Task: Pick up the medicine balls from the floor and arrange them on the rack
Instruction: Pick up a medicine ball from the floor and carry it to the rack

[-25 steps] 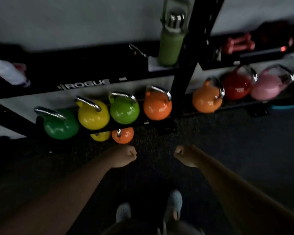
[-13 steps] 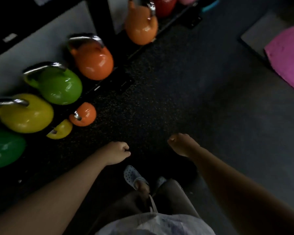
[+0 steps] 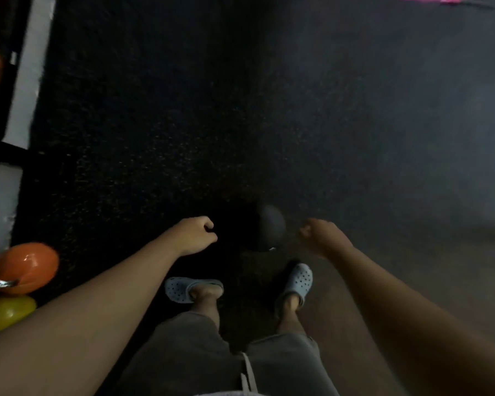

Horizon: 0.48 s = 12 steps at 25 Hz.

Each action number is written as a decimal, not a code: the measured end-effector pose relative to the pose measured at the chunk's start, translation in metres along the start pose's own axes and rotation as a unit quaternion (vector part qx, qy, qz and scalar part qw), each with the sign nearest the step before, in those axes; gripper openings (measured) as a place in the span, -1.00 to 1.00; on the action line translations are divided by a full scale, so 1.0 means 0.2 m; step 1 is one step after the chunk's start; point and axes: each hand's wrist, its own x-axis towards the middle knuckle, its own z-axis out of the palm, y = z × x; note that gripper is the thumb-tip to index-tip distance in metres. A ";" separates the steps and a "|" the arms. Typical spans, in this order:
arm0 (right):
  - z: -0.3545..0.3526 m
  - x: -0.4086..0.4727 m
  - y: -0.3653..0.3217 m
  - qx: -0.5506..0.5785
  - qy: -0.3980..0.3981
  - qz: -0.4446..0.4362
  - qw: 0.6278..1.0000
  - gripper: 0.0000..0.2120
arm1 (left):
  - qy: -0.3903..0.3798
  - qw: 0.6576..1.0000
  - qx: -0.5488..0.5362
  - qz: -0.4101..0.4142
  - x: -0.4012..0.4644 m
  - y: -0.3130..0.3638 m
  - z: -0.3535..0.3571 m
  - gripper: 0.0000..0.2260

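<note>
Your left hand [image 3: 196, 235] and right hand [image 3: 323, 237] are both curled loosely shut and empty, apart from each other, with a dark medicine ball [image 3: 269, 227] on the floor [image 3: 355, 124] between them, just ahead of your shoes [image 3: 297, 281]. A second ago you faced the kettlebells [image 3: 26, 267]; now you have turned and they sit at eight o'clock, the rack [image 3: 0, 150] at nine. That turn brings the first ball within reach: open both hands and stoop.
</note>
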 end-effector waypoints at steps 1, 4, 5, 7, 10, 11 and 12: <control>0.00 0.06 0.12 0.018 -0.004 0.015 1.000 -0.68 | 0.001 1.000 -0.004 -0.004 0.08 0.10 0.08 -0.60; 0.08 0.35 0.38 0.084 -0.020 0.054 0.995 -0.62 | 0.017 0.999 -0.003 -0.033 0.39 0.29 0.27 -0.60; 0.12 0.48 0.41 0.099 -0.030 0.059 0.993 -0.59 | 0.035 0.998 -0.002 -0.046 0.52 0.31 0.30 -0.59; 0.25 0.80 0.46 0.149 -0.048 0.065 0.986 -0.54 | 0.066 0.995 -0.040 -0.071 0.86 0.31 0.37 -0.60; 0.56 1.32 0.50 0.208 -0.067 0.080 0.973 -0.50 | 0.093 0.985 -0.095 -0.110 1.39 0.21 0.48 -0.70; 0.69 1.48 0.51 0.230 -0.068 0.093 0.966 -0.49 | 0.103 0.980 -0.119 -0.119 1.56 0.15 0.54 -0.77; 0.80 1.60 0.52 0.256 -0.066 0.108 0.958 -0.47 | 0.110 0.975 -0.144 -0.125 1.71 0.11 0.60 -0.80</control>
